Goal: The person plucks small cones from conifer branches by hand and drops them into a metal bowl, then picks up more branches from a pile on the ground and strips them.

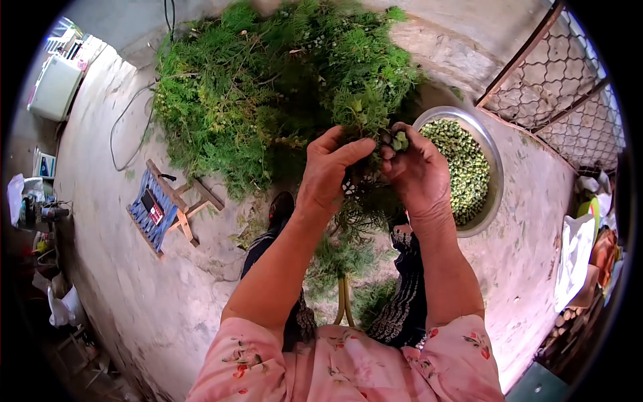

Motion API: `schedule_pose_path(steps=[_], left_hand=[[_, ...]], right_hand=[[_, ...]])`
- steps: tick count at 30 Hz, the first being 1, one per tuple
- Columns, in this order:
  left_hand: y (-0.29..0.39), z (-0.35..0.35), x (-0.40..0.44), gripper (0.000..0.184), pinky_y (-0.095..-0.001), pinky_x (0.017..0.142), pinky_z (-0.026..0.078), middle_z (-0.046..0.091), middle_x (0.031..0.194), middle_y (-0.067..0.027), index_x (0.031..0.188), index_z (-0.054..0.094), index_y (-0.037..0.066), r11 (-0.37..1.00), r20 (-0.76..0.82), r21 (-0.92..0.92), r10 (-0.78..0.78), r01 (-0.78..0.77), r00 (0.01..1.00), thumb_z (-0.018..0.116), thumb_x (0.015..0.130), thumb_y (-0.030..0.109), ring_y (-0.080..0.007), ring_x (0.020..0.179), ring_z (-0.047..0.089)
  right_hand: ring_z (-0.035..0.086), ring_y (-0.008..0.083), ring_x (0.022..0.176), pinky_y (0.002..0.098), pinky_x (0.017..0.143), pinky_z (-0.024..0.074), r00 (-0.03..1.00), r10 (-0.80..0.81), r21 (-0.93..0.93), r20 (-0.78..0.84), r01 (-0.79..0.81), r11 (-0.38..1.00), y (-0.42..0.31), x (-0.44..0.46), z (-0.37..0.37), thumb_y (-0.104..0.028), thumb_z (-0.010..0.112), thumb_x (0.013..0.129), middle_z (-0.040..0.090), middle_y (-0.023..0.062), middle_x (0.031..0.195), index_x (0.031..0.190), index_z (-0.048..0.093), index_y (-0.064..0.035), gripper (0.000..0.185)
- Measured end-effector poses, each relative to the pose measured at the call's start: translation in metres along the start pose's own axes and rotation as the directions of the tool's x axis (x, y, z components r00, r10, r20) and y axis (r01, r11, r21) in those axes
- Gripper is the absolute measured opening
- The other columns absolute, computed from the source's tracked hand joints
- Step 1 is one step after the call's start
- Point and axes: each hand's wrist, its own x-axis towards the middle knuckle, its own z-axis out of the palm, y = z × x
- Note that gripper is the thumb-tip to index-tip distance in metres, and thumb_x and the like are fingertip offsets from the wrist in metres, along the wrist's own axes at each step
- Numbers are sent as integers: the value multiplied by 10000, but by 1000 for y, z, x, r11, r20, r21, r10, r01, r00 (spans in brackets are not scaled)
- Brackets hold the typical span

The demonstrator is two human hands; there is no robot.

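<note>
- The thin green feathery sprig (358, 120) is in front of the person, between the two hands, above the floor and near the big pile.
- The left hand (323, 171) has its grip closed on this sprig, with thumb and fingers; if it holds too weakly, a pull from the other side could take the sprig away.
- The right hand (420, 175) has its fingers bent around a small green lumpy cluster (400, 141). I cannot tell if this cluster is joined to the sprig. If the fingers open too early, small pieces could fall on the floor.
- The round silver metal basin (497, 184), filled with small green pieces (459, 167), is just beside the right wrist; a careless elbow or forearm could knock its rim and spill them.
- The large heap of green leafy branches (228, 100) lies ahead; tangled twigs could drag others along.
- More green cuttings (340, 260) lie between the legs, and a foot could slip on them.
- The wooden stool with blue woven seat (137, 216) stands apart, to the left, so it seems a small risk.
</note>
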Motion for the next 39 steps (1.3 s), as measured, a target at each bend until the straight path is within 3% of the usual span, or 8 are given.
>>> schedule_pose_path(steps=[10, 12, 13, 15, 20, 27, 32, 39], left_hand=[[-6, -3, 1, 114, -223, 434, 402, 592, 674, -14, 815, 616, 25, 999, -128, -27, -37, 34, 991, 628, 719, 85, -87, 495, 516], [-8, -6, 3, 97, -230, 434, 410, 596, 666, -16, 794, 620, 26, 990, -123, -124, -77, 61, 990, 617, 724, 93, -94, 500, 530], [-8, -6, 2, 97, -230, 434, 410, 596, 666, -16, 794, 620, 26, 990, -121, -122, -78, 63, 990, 617, 724, 93, -94, 500, 530], [-7, -6, 3, 106, -236, 457, 431, 610, 691, -25, 814, 622, 22, 987, -93, -145, -87, 73, 992, 614, 730, 86, -104, 527, 555], [-6, 2, -3, 106, -239, 504, 457, 622, 722, -27, 821, 636, 23, 995, -72, -61, -84, 79, 994, 627, 733, 82, -111, 568, 576], [-11, 9, -5, 91, -232, 514, 462, 622, 716, -8, 811, 642, 41, 998, -68, 31, -50, 52, 996, 637, 728, 76, -97, 594, 576], [-6, 6, -6, 93, -234, 511, 465, 612, 706, -4, 806, 626, 49, 984, -34, -71, -167, 164, 985, 642, 720, 82, -101, 591, 575], [-2, 4, -6, 101, -236, 517, 465, 611, 727, -12, 805, 620, 39, 967, 30, -175, -185, 187, 982, 611, 705, 42, -109, 580, 569]], right_hand=[[492, 131, 656, 242, 501, 366, 997, -71, -86, -40, 67, 994, -2, -3, 1, -160, 570, 815, 525, 45, 795, 958, 508, -49, 191], [476, 110, 587, 219, 464, 342, 983, -104, -217, -149, 70, 974, -2, -2, 2, -165, 578, 821, 528, 28, 738, 956, 534, -35, 193], [476, 110, 587, 219, 464, 342, 983, -105, -215, -150, 71, 974, -1, -2, 2, -165, 578, 821, 528, 28, 738, 956, 534, -35, 193], [456, 98, 525, 206, 437, 327, 985, -89, -419, -148, 19, 908, 1, -4, 1, -149, 585, 819, 524, 17, 676, 955, 559, -19, 190], [438, 66, 507, 182, 429, 336, 979, -118, -416, -166, 39, 909, 5, -5, 7, -149, 640, 780, 533, -13, 668, 926, 580, -22, 203], [429, 54, 518, 174, 441, 338, 980, -62, -427, -189, -25, 904, 4, -6, 4, -183, 604, 811, 533, -27, 688, 908, 583, -41, 174], [466, 81, 615, 206, 505, 375, 988, 64, -266, -142, -100, 959, 2, -6, -1, -214, 556, 838, 541, -5, 797, 939, 553, -51, 191], [509, 164, 873, 328, 711, 414, 999, 18, -172, -51, -26, 985, -1, -9, 6, -121, 531, 796, 554, 48, 959, 1063, 479, -32, 287]])
